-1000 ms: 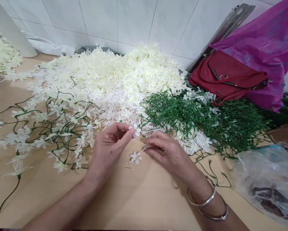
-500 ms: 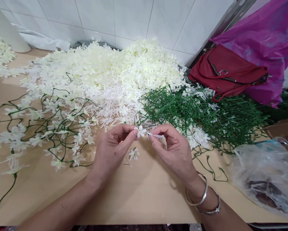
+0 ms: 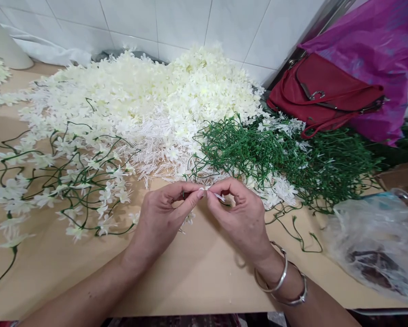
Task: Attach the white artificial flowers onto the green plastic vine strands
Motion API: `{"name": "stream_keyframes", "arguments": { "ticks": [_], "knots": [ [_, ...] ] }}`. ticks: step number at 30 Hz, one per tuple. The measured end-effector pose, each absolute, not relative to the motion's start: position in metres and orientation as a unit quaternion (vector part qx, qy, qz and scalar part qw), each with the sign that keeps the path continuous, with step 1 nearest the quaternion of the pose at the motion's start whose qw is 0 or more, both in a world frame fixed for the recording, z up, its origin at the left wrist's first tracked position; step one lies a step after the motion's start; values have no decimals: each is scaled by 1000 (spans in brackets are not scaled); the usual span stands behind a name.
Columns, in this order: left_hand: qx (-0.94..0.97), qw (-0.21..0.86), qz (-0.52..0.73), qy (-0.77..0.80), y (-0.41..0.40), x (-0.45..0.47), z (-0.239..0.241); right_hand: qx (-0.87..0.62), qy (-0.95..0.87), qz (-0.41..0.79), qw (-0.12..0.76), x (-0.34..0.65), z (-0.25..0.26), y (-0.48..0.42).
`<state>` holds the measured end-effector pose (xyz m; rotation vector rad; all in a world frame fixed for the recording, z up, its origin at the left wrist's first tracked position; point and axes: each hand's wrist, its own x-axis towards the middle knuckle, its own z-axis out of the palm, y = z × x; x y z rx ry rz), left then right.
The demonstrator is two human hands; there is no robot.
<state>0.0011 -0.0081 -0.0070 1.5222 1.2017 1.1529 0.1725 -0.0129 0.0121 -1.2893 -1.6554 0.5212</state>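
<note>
- The left hand (image 3: 161, 218) pinches a small white flower (image 3: 204, 188) in a narrow grip.
- The right hand (image 3: 240, 215) pinches a thin white stamen piece (image 3: 220, 196) just beside it.
- Both hover above the worktop (image 3: 197, 272), near the green stems (image 3: 245, 150).

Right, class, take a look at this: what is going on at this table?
A person works with both bare hands at a tan table. The left hand and right hand meet fingertip to fingertip, pinching a small white flower piece between them. Behind lies a big heap of loose cream blossoms, with bare green stems to the right and stems already carrying flowers to the left. A red handbag rests against the tiled wall.
</note>
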Motion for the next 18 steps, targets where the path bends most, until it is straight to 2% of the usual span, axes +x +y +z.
{"name": "stream_keyframes", "arguments": {
  "ticks": [7, 18],
  "knots": [
    [642, 376, 480, 465, -8, 4, -3, -526, -639, 276, 489, 171, 11, -13],
    [563, 489, 470, 472, -5, 4, -7, -508, -637, 298, 498, 173, 7, -11]
  ]
}}
